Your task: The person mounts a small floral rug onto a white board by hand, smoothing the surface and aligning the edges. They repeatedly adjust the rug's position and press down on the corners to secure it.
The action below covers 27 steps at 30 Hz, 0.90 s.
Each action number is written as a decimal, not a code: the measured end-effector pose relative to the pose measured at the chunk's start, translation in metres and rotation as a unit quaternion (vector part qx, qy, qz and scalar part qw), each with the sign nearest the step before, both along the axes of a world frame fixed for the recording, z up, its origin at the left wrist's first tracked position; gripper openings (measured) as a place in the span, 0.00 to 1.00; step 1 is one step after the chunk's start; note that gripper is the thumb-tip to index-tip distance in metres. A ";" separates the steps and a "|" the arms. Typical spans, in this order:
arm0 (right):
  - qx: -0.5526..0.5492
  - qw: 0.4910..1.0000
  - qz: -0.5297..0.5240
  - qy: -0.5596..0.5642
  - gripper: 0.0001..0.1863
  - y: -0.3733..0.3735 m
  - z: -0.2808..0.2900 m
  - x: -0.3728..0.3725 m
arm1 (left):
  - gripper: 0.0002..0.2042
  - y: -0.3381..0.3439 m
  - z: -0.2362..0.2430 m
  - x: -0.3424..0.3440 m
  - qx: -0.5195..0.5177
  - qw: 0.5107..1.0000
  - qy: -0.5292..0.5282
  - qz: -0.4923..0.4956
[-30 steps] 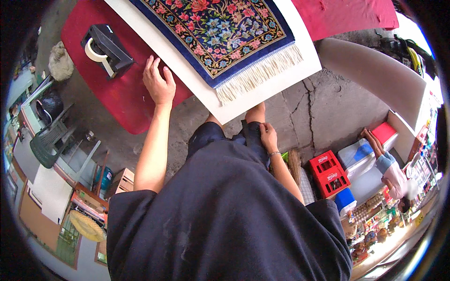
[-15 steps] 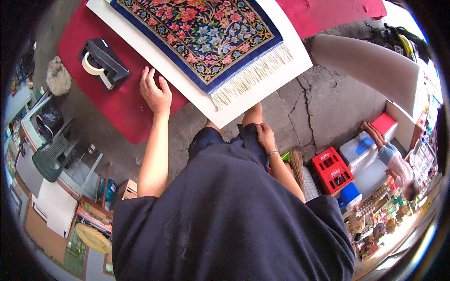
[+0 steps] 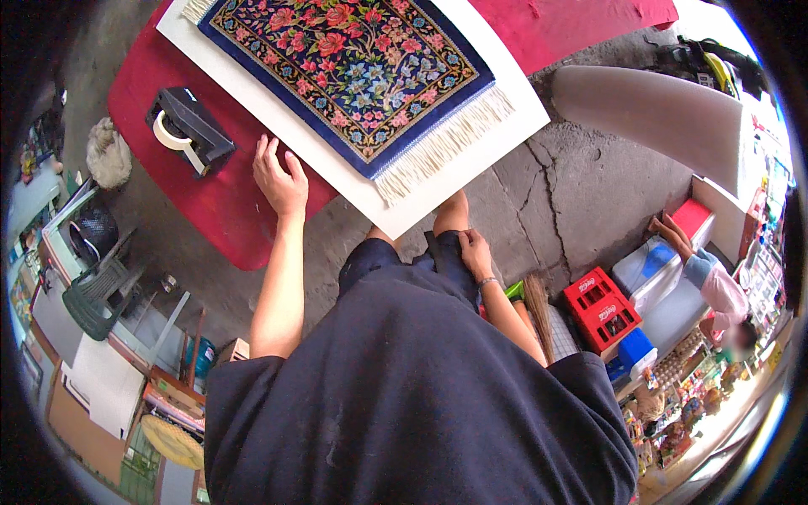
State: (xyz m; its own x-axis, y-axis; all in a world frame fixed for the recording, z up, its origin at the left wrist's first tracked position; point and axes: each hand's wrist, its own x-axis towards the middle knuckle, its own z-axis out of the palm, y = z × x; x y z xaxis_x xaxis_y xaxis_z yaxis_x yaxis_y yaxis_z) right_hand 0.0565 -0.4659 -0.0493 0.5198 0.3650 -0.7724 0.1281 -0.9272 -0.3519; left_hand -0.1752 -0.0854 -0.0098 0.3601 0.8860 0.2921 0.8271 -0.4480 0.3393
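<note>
My left hand (image 3: 283,181) is open, fingers slightly apart, at the edge of the red-covered table (image 3: 220,225). Its fingertips are close to a white board (image 3: 394,220) but hold nothing. On that board lies a dark blue floral rug (image 3: 358,80) with cream fringe (image 3: 446,145). A black tape dispenser (image 3: 202,126) with a roll of pale tape (image 3: 171,133) stands left of this hand. My right hand (image 3: 476,254) is down at my right thigh, its fingers bent against the hem of my dark shorts (image 3: 450,257), seemingly gripping the cloth.
Cracked concrete floor (image 3: 547,202) stretches to the right, with a pale curved panel (image 3: 648,118) above it. A broom (image 3: 539,316), red crates (image 3: 599,307) and coolers (image 3: 644,265) stand lower right, near another person (image 3: 725,290). A green chair (image 3: 101,299) is at left.
The view has shifted slightly, so the table, rug and board sit a little lower and the rug farther left. Both my hands keep nearly the same places.
</note>
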 end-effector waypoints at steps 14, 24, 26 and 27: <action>0.025 1.000 0.001 -0.012 0.20 -0.004 0.002 0.003 | 0.17 -0.001 0.001 0.000 -0.001 1.000 -0.001 0.010; 0.059 0.998 -0.011 -0.022 0.17 -0.020 -0.007 0.014 | 0.19 -0.002 0.009 0.002 -0.026 0.999 -0.011 0.032; 0.063 0.998 0.008 -0.030 0.17 -0.018 -0.004 0.020 | 0.18 -0.003 0.009 -0.001 -0.030 0.999 -0.016 0.032; 0.065 0.998 0.007 -0.023 0.17 -0.016 -0.003 0.023 | 0.19 -0.003 0.009 -0.004 -0.024 0.999 -0.013 0.035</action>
State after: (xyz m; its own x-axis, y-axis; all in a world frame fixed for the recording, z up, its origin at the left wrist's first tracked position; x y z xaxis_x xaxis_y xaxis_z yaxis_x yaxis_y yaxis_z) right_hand 0.0797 -0.4821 -0.0526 0.5480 0.4680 -0.6933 0.1601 -0.8722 -0.4622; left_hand -0.1790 -0.0880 -0.0004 0.2904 0.9219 0.2563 0.8466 -0.3724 0.3802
